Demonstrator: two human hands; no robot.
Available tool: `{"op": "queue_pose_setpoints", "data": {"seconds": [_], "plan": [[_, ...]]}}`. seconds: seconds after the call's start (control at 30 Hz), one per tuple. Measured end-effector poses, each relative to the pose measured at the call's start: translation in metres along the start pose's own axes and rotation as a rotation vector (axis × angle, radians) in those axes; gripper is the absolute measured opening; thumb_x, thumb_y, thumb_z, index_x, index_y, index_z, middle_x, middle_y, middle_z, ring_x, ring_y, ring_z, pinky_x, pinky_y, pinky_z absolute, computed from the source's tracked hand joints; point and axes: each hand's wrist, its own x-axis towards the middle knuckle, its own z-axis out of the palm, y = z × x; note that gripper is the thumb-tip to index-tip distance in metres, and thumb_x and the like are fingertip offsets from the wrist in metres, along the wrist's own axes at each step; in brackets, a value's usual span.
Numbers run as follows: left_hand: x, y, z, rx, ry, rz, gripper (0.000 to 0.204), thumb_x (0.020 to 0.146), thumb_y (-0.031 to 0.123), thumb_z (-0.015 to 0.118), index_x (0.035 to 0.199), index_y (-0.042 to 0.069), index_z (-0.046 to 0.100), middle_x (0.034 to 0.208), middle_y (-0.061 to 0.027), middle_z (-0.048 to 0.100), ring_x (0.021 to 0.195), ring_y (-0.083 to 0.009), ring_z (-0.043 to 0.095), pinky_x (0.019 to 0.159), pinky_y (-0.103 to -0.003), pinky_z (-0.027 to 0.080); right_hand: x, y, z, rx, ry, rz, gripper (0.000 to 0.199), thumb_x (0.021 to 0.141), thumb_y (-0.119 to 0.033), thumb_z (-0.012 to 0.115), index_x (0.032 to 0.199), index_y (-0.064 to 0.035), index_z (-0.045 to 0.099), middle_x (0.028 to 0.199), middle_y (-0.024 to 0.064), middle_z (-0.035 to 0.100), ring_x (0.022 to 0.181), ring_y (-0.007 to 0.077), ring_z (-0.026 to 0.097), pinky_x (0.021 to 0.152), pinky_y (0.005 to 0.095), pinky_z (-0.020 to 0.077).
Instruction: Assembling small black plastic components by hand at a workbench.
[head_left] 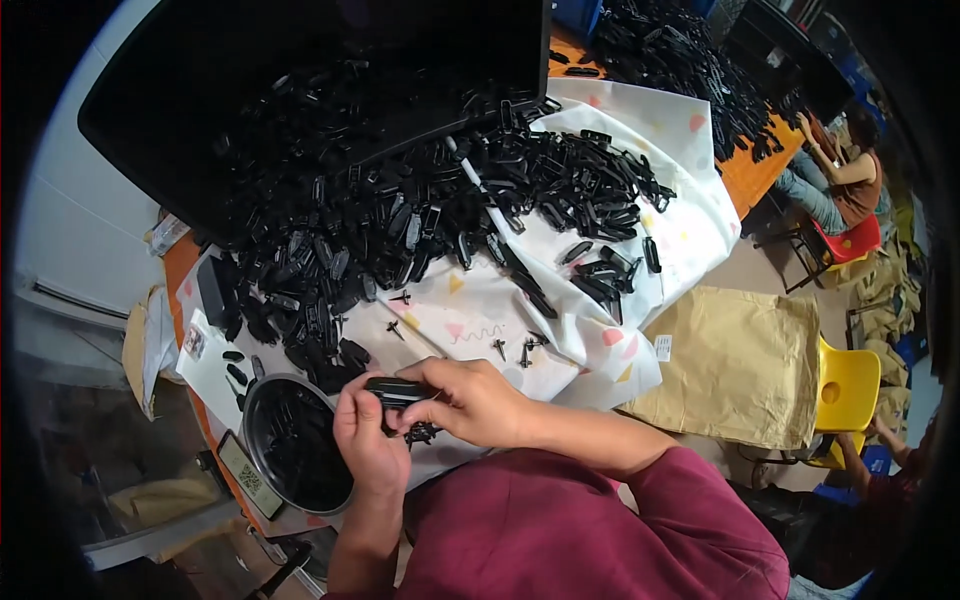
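Close to my body, my left hand (372,440) and my right hand (470,402) meet around a small oblong black plastic part (397,391). Fingers and thumbs of both hands are closed on it, one hand at each end. Just left of my left hand stands a round dark bowl (262,470) with black pieces inside. Beyond my hands, a large heap of similar black plastic parts (340,250) covers much of the table. Several small dark pin-like pieces (500,348) lie on the cloth in front of my right hand. My fingers hide part of the held piece.
A big black bin (130,130) tips over the heap from the far left. Pale patterned cloth (470,310) covers the table. A phone (248,476) lies by the bowl. Right of the table are brown paper sacking (740,365), a yellow chair (848,390) and a seated person (850,185).
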Motion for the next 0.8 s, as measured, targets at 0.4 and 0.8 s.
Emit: {"op": "queue_pose_setpoints", "data": {"seconds": [0.4,0.8], "plan": [[-0.003,0.069,-0.101,1.22,0.315,0.247,0.019,0.083,0.018,0.058,0.09,0.001,0.061,0.074,-0.0032,0.056,0.067,-0.0154,0.052,0.063,-0.027,0.043,0.009,0.053,-0.179,-1.458,0.103,0.281,0.023,0.066,-0.012,0.062,0.088,-0.0098,0.066,0.09,0.0113,0.056,0.088,0.0304,0.053,0.073,0.038,0.0478],[0.089,0.001,-0.061,2.024,-0.512,0.781,0.01,0.065,0.016,0.055,0.064,0.01,0.063,0.071,-0.0033,0.054,0.078,-0.0216,0.05,0.065,-0.037,0.035,0.009,0.036,-0.098,-0.998,0.384,0.048,0.018,0.071,-0.01,0.064,0.088,-0.0055,0.059,0.081,0.0131,0.059,0.075,0.0287,0.058,0.063,0.0348,0.0459]]}}
